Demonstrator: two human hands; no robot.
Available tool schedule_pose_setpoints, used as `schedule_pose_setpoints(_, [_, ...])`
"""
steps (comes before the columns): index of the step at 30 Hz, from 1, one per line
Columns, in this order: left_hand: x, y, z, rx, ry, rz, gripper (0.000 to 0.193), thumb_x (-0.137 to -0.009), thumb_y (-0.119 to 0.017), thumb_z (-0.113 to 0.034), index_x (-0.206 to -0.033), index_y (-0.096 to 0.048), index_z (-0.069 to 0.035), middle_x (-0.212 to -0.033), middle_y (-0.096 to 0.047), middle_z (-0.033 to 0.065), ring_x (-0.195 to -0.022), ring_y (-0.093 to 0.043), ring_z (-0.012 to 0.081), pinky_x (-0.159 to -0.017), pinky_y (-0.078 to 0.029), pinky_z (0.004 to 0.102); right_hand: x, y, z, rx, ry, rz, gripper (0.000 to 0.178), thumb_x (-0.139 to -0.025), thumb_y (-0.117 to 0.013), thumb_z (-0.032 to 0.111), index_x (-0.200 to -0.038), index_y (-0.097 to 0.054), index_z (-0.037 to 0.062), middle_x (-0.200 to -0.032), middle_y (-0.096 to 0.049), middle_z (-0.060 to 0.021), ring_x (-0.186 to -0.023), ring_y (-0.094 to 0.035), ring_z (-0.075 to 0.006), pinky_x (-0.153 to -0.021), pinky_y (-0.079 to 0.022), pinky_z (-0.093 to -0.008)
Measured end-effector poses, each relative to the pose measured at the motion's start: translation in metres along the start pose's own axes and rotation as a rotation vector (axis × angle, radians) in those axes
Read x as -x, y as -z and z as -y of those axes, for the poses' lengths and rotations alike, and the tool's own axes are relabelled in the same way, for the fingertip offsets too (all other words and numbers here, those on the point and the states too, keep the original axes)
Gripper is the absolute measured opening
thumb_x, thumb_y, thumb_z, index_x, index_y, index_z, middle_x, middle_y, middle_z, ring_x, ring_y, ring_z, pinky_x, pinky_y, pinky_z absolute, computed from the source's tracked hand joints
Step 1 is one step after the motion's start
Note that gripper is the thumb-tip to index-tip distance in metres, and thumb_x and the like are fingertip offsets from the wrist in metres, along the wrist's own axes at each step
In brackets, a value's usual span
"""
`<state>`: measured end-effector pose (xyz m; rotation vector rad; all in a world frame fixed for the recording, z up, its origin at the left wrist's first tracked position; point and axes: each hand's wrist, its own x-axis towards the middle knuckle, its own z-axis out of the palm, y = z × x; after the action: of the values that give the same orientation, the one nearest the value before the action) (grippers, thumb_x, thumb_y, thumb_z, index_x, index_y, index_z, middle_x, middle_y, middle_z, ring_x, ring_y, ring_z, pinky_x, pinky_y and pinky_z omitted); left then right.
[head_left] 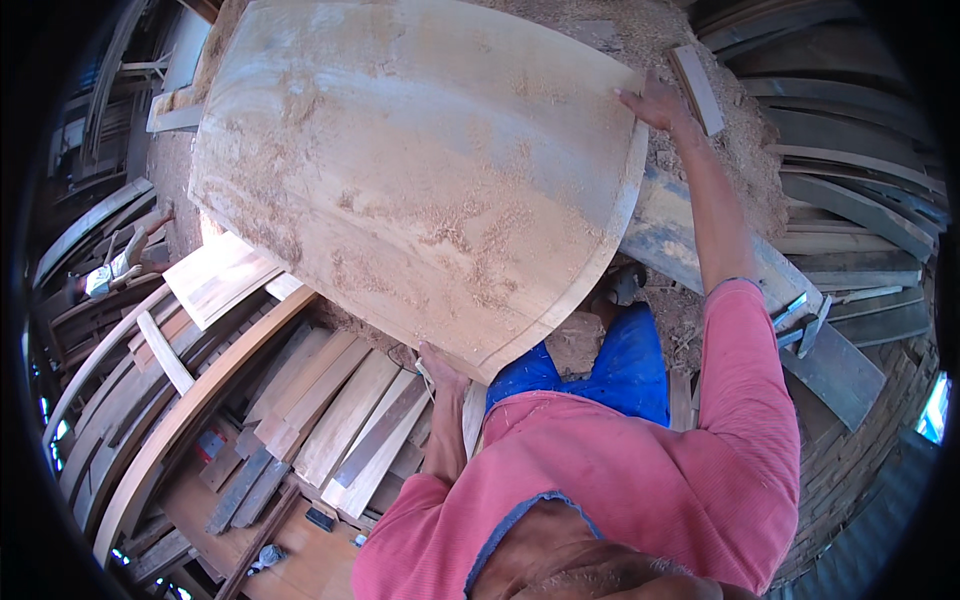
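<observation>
A large, pale wooden panel with wood shavings scattered over its face fills the upper middle of the view. My left hand is closed on its near lower edge, left of my legs. Up at the far right corner, my right hand grips the panel's edge, its arm stretched out. The fingers of both hands are partly hidden by the edge. Under the panel's right side passes a long, worn board, part of which the panel covers.
Stacked planks and a long curved timber lie at the left. More boards are piled on the right. Shavings cover the floor, where a short offcut lies. Another person shows at the far left.
</observation>
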<state>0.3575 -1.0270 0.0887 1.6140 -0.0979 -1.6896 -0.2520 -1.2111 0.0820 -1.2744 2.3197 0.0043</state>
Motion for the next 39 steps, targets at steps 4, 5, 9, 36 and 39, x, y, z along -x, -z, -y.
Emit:
schedule_pose_setpoints(4, [-0.009, 0.008, -0.003, 0.036, 0.096, 0.041, 0.070, -0.099, -0.027, -0.056, -0.151, -0.033, -0.010, -0.151, -0.041, 0.0148, -0.137, -0.041, 0.0363, -0.113, -0.034, 0.0511, 0.002, 0.024, 0.014, 0.009, -0.063, 0.099, 0.105, -0.087, -0.057, 0.067, -0.147, -0.026, -0.0131, -0.138, -0.049, -0.0351, -0.130, -0.050, -0.0441, -0.111, -0.040, -0.0468])
schedule_pose_setpoints(5, [-0.008, 0.009, -0.004, 0.046, 0.119, 0.041, 0.071, -0.098, -0.027, -0.057, -0.151, -0.033, -0.010, -0.151, -0.041, 0.0150, -0.137, -0.041, 0.0364, -0.112, -0.034, 0.0509, 0.001, 0.025, 0.019, 0.011, -0.059, 0.089, 0.104, -0.087, -0.057, 0.066, -0.147, -0.026, -0.0127, -0.139, -0.049, -0.0348, -0.131, -0.049, -0.0439, -0.111, -0.040, -0.0466])
schedule_pose_setpoints(9, [-0.011, 0.006, -0.006, 0.028, 0.170, -0.099, 0.072, -0.095, -0.031, -0.058, -0.146, -0.039, -0.008, -0.145, -0.046, 0.0147, -0.131, -0.045, 0.0345, -0.109, -0.038, 0.0484, -0.005, 0.023, 0.013, 0.002, -0.090, 0.096, 0.102, -0.088, -0.057, 0.066, -0.147, -0.029, -0.0113, -0.140, -0.049, -0.0328, -0.133, -0.048, -0.0433, -0.112, -0.038, -0.0468])
schedule_pose_setpoints(36, [0.022, 0.050, 0.044, 0.160, 0.338, 0.109, 0.063, -0.099, -0.040, -0.046, -0.146, -0.038, -0.003, -0.144, -0.050, 0.0167, -0.133, -0.049, 0.0341, -0.114, -0.035, 0.0483, 0.384, -0.227, 0.071, -1.973, -0.832, -0.155, 0.056, -0.103, -0.053, 0.036, -0.144, -0.040, 0.0004, -0.143, -0.050, -0.0154, -0.128, -0.051, -0.0323, -0.109, -0.042, -0.0463])
schedule_pose_setpoints(39, [-0.002, 0.060, 0.025, 0.208, 0.267, 0.231, 0.065, -0.099, -0.044, -0.048, -0.147, -0.038, -0.004, -0.145, -0.050, 0.0157, -0.133, -0.049, 0.0342, -0.114, -0.036, 0.0486, 0.384, -0.226, 0.064, -2.014, -0.814, -0.100, 0.057, -0.103, -0.052, 0.037, -0.146, -0.038, 0.0019, -0.143, -0.050, -0.0141, -0.131, -0.050, -0.0322, -0.110, -0.042, -0.0495])
